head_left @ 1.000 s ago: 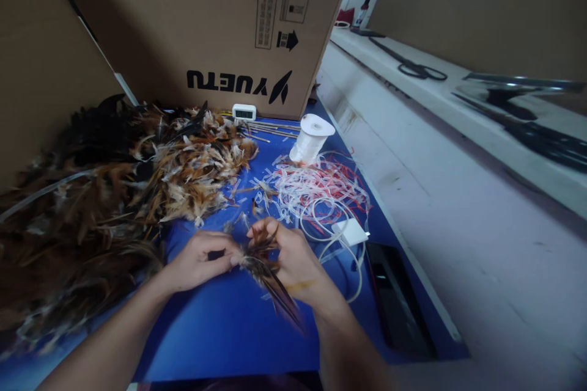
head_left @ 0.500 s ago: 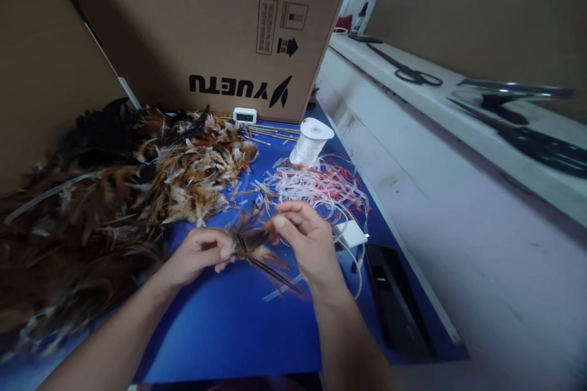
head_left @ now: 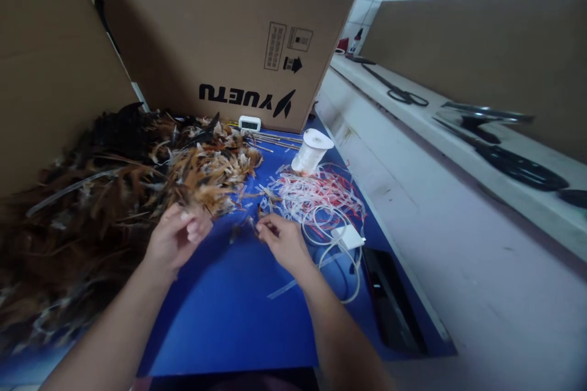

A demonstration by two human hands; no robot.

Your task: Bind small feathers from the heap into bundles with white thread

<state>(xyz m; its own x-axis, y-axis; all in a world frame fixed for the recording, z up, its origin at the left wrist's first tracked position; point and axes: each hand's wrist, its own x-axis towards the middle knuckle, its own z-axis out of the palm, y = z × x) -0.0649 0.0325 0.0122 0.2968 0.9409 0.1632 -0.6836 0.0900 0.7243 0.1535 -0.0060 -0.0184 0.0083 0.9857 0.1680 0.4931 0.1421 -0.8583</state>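
Observation:
My left hand (head_left: 180,237) is curled closed at the edge of the feather pile (head_left: 123,189). Blurred brown feathers (head_left: 195,197) stick out above its fingers, partly merging with the pile behind. Over the blue tabletop (head_left: 229,311), my right hand (head_left: 285,243) has its thumb and fingers pinched together. Small dark feather wisps (head_left: 250,225) show at its fingertips, smeared by motion. Just beyond that hand lies a tangle of white and red plastic strips (head_left: 316,195). A white spool (head_left: 312,149) stands behind the tangle.
A white adapter (head_left: 348,236) with a looped cable and a black phone-like slab (head_left: 392,299) lie at right. Large cardboard (head_left: 220,24) walls the back and left. Thin sticks (head_left: 279,139) lie beside a small white digital display (head_left: 250,124). Scissors (head_left: 406,96) rest on the right ledge.
My hands have moved apart. The left went up and left toward the pile with the feathers; the right drew slightly left and down, away from the bunch. The view shifted slightly.

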